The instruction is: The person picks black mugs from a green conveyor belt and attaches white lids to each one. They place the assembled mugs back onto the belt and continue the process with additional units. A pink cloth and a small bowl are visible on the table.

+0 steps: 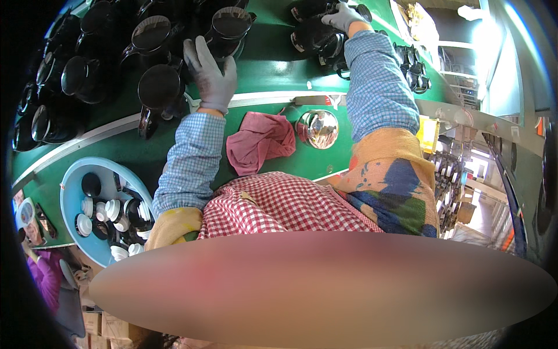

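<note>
My left hand (210, 78), in a pale grey glove, reaches over the green worktop with its fingers stretched out. It is beside a black jug (228, 26) with a handle and a round, shiny top; the fingertips come close to it. My right hand (344, 17), gloved too, is far off at the upper right. Its fingers curl over a black jug (361, 11) in a group of dark jugs (314, 36), some of them lying on their sides. Part of that grip is hidden.
Many black jugs (87, 78) crowd the upper left. Nearer me are a pink cloth (260, 142), a shiny metal vessel (317, 129) and a light-blue basin (70, 192) of black and white parts. Small black pieces (414, 70) stand at right. A person in purple (46, 279) sits lower left.
</note>
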Demonstrator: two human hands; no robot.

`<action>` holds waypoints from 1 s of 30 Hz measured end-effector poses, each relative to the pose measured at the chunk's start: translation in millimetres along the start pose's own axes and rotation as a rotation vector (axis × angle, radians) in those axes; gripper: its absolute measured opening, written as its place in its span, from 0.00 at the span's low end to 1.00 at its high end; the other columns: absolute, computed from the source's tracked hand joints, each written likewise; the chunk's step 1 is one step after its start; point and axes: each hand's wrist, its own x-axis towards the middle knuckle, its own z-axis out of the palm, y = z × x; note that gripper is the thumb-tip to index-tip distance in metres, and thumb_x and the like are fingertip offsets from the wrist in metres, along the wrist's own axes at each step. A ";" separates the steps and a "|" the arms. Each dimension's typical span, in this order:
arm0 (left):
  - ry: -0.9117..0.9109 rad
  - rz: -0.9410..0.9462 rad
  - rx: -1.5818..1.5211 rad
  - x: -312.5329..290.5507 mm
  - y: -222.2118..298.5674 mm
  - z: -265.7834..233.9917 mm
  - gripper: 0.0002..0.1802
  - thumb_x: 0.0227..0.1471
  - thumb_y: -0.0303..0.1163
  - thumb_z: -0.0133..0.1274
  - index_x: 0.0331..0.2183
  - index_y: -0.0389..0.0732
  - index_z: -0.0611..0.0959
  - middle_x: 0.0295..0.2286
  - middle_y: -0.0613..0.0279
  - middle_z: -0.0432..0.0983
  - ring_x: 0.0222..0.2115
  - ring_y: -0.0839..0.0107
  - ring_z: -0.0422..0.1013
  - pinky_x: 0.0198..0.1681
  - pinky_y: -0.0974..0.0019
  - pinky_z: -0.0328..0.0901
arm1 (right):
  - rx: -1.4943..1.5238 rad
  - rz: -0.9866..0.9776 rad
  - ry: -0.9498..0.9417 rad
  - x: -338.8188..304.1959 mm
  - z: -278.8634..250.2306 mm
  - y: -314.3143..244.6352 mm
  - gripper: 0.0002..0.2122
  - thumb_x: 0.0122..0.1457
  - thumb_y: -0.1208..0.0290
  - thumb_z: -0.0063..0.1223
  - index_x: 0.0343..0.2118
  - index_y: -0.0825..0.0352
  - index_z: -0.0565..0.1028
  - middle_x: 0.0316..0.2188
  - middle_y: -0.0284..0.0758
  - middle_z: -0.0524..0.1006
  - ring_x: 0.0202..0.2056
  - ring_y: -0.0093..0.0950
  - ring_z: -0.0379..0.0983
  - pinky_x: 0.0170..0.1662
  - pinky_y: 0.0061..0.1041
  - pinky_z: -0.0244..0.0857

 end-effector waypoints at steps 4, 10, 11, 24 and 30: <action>-0.059 -0.128 0.067 13.6 -17.9 4.1 0.41 0.49 0.31 0.59 0.62 0.30 0.65 0.59 0.31 0.61 0.61 0.37 0.59 0.65 0.44 0.56 | -0.259 0.040 0.122 -25.4 -9.5 -35.9 0.38 0.46 0.42 0.65 0.55 0.66 0.77 0.52 0.49 0.79 0.53 0.44 0.77 0.57 0.37 0.70; -0.113 -0.177 0.162 20.0 -12.2 -2.3 0.23 0.49 0.38 0.65 0.49 0.50 0.85 0.41 0.53 0.81 0.43 0.52 0.76 0.50 0.53 0.70 | -0.025 -0.791 -0.125 -74.1 1.6 -144.0 0.42 0.50 0.40 0.64 0.63 0.66 0.70 0.60 0.50 0.72 0.59 0.45 0.71 0.62 0.37 0.65; -0.135 -0.181 0.064 13.5 -14.5 2.9 0.23 0.50 0.39 0.65 0.50 0.51 0.85 0.40 0.53 0.82 0.43 0.53 0.77 0.49 0.54 0.71 | -0.227 -0.853 -0.074 -79.0 8.8 -151.4 0.47 0.49 0.40 0.65 0.69 0.63 0.62 0.66 0.49 0.64 0.63 0.47 0.66 0.65 0.38 0.62; -0.297 -0.326 -0.300 -22.4 -30.6 21.0 0.33 0.57 0.44 0.62 0.62 0.52 0.75 0.52 0.56 0.78 0.51 0.57 0.77 0.53 0.60 0.71 | -0.199 -0.941 -0.182 -85.6 23.7 -160.1 0.46 0.46 0.59 0.69 0.70 0.59 0.60 0.60 0.49 0.66 0.58 0.50 0.68 0.63 0.40 0.63; -0.311 -0.252 -0.243 -19.0 -29.8 12.5 0.32 0.56 0.45 0.61 0.61 0.53 0.75 0.52 0.55 0.78 0.50 0.54 0.76 0.52 0.56 0.71 | -0.379 -1.095 -0.104 -81.5 38.1 -156.6 0.46 0.45 0.62 0.71 0.70 0.53 0.60 0.65 0.50 0.62 0.60 0.52 0.65 0.64 0.42 0.62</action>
